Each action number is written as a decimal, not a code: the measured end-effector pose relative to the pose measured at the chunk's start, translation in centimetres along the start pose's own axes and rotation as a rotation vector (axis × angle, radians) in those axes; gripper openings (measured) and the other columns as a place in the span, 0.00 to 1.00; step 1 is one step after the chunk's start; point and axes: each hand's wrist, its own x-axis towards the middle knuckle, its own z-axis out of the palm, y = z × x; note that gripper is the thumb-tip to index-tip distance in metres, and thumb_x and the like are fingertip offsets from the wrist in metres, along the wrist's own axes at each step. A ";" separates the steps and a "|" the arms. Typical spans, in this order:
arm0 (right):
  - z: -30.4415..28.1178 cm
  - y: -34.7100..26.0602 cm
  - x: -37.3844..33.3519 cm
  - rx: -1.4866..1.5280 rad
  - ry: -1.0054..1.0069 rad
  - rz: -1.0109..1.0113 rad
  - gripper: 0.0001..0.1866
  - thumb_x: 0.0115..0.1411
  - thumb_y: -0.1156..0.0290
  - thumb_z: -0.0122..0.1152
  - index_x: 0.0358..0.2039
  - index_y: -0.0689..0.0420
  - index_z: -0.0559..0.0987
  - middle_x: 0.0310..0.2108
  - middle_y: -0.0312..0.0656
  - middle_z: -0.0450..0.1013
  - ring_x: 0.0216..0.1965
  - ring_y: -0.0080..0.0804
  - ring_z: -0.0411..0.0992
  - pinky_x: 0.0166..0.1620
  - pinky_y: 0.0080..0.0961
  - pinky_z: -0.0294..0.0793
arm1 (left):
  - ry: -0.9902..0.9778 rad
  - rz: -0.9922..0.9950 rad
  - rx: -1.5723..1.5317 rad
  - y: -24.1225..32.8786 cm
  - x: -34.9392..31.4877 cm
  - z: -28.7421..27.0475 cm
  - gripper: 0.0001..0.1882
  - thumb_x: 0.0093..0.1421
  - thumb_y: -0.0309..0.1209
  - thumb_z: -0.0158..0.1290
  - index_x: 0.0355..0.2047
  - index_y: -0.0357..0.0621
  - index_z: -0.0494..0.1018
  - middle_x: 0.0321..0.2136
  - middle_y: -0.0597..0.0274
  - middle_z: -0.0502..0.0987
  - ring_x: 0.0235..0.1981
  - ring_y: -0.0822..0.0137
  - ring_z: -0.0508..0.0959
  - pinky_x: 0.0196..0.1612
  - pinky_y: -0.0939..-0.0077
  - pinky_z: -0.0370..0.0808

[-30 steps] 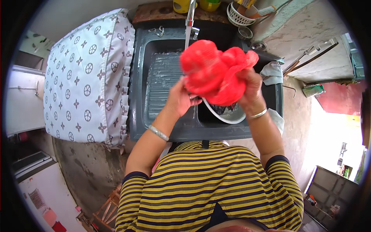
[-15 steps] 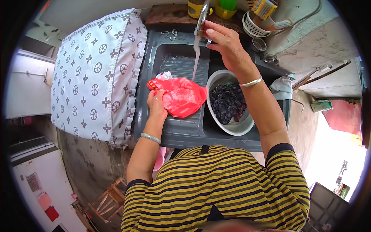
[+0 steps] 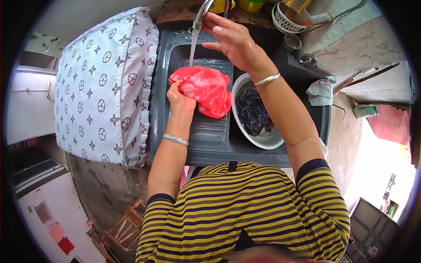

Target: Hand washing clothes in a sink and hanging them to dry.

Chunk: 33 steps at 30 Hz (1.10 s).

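Note:
My left hand (image 3: 180, 99) grips the edge of a wet red cloth (image 3: 209, 90), which bulges out to the right over the ribbed washboard part of the dark grey sink (image 3: 210, 136). A stream of water (image 3: 192, 50) runs from the metal faucet (image 3: 201, 16) onto the top of the cloth. Beside the spout, my right hand (image 3: 234, 44) is raised with fingers stretched out and thumb apart, holding nothing. Whether its fingertips touch the faucet I cannot tell. Under my right forearm, a white basin (image 3: 268, 142) holds dark wet clothes (image 3: 251, 111), partly hidden.
A patterned white cover (image 3: 94, 87) with a ruffled edge stands left of the sink. At the back right is a white basket (image 3: 286, 21) of brushes. A light grey rag (image 3: 319, 92) hangs over the sink's right edge. A wooden shelf (image 3: 177, 12) runs behind.
The faucet spout has swung left, and my right hand has come left with it, fingers now off its lever. My left hand has raised the red cloth under the stream.

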 end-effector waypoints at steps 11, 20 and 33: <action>-7.5 18.6 -4.0 -1.102 0.410 0.185 0.24 0.54 0.57 0.49 0.44 0.63 0.74 0.44 0.56 0.70 0.48 0.54 0.67 0.52 0.36 0.66 | 0.172 1.259 1.587 -1.9 4.2 -3.6 0.24 0.54 0.30 0.46 0.51 0.33 0.63 0.37 0.42 0.72 0.44 0.46 0.70 0.54 0.58 0.61; 0.9 16.1 -8.4 -1.412 -0.428 0.414 0.17 0.50 0.60 0.52 0.34 0.59 0.76 0.35 0.50 0.71 0.41 0.45 0.68 0.46 0.41 0.65 | -0.142 0.739 1.877 -4.4 0.1 -8.3 0.15 0.55 0.33 0.45 0.42 0.46 0.72 0.36 0.54 0.75 0.42 0.52 0.72 0.46 0.52 0.63; -1.3 19.2 -9.6 -1.285 0.037 -0.206 0.13 0.53 0.61 0.50 0.25 0.58 0.74 0.34 0.46 0.69 0.42 0.47 0.65 0.44 0.42 0.65 | -0.360 0.963 1.777 -3.8 2.3 -7.5 0.11 0.53 0.33 0.48 0.34 0.43 0.73 0.29 0.50 0.74 0.31 0.48 0.72 0.42 0.59 0.65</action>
